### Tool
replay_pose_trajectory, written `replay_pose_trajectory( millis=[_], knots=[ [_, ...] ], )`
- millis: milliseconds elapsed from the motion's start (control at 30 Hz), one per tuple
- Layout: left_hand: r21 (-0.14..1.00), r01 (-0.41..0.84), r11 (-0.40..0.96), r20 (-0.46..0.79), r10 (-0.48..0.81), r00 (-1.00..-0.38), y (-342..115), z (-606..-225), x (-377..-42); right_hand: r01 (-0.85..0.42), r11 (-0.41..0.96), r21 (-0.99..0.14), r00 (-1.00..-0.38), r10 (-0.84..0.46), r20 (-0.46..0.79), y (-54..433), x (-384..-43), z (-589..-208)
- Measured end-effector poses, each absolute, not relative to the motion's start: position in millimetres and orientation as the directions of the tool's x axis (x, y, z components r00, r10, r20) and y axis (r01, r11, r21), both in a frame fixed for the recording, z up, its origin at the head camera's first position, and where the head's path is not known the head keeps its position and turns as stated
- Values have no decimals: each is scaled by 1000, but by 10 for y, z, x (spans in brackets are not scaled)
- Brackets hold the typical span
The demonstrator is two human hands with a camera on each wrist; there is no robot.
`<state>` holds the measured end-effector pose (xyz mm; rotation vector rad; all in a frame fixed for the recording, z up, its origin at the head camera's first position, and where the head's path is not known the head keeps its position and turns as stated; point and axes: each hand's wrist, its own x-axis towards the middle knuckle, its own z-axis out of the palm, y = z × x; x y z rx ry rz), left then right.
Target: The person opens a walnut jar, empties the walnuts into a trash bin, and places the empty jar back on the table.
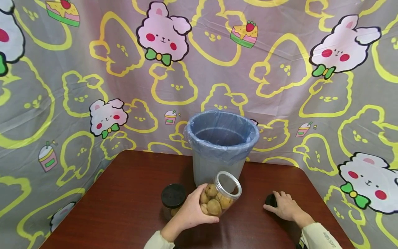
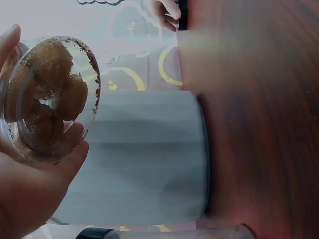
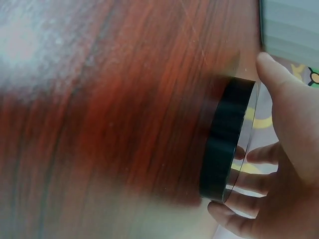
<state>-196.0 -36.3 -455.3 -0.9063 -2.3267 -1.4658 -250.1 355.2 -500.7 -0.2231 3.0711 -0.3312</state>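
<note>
My left hand grips a clear jar with no lid on it. The jar is tilted, its mouth up and to the right, in front of the bin. Round brown pieces fill much of it; their kind is unclear. In the left wrist view the jar's clear base faces the camera. My right hand is at a round black lid lying on the table. In the right wrist view, the thumb stands off the lid and the loosely bent fingers reach along its far side.
Left of the held jar stands a second jar with a black lid, brown pieces inside. A grey bin with a blue bag liner stands at the back of the brown table. A patterned curtain surrounds the table.
</note>
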Motion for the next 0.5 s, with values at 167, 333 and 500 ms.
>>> replay_pose_trajectory(
  millis=[167,333,500],
  knots=[
    [724,624,295,516,369,-773,-382,-4493,-1949,-122,967,-225,-991,-132,-31,3558,-2523,-4969],
    [726,633,269,534,361,-765,-400,-4427,-1952,-162,960,-228,-987,-158,36,3549,-2556,-4862],
    [712,650,267,550,364,-752,-425,-4345,-1947,-231,941,-247,-965,-190,180,3500,-2552,-4717]
  ],
)
